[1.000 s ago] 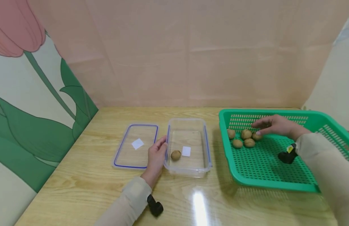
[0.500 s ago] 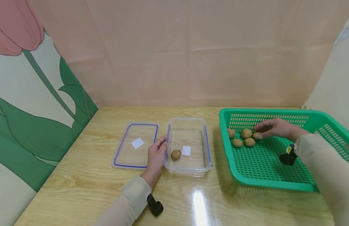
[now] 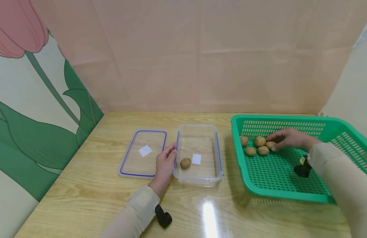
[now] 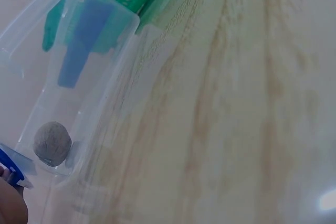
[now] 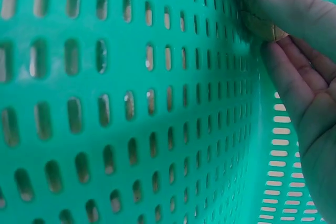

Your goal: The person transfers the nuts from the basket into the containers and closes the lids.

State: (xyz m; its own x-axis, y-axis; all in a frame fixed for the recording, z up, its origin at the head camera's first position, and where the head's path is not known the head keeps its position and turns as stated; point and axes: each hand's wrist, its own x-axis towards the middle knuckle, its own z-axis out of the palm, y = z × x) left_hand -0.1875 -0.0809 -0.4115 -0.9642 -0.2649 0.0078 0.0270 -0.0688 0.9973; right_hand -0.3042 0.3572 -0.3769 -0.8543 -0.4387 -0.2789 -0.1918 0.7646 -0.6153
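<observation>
In the head view my right hand (image 3: 291,138) is down in the green basket (image 3: 290,195), thumb and fingers around a walnut (image 3: 271,145). The right wrist view shows the thumb pressed on that walnut (image 5: 262,24), with fingers beneath it. Several other walnuts (image 3: 263,150) lie beside it at the basket's left end. My left hand (image 3: 165,163) rests against the left side of a clear plastic box (image 3: 198,180), its fingers extended along the wall. One walnut (image 3: 185,163) sits inside the box, next to a white square (image 3: 196,159); the left wrist view also shows this walnut (image 4: 52,144).
A clear lid (image 3: 132,165) with a blue seal and a white square (image 3: 145,150) lies flat on the wooden table (image 3: 91,188), left of the box. Behind the table hangs a pinkish cloth (image 3: 198,56). The basket's slotted wall (image 5: 121,103) fills much of the right wrist view.
My right hand has lowered slightly and its fingers have closed around the walnut in the basket. The left hand and the box have stayed in place.
</observation>
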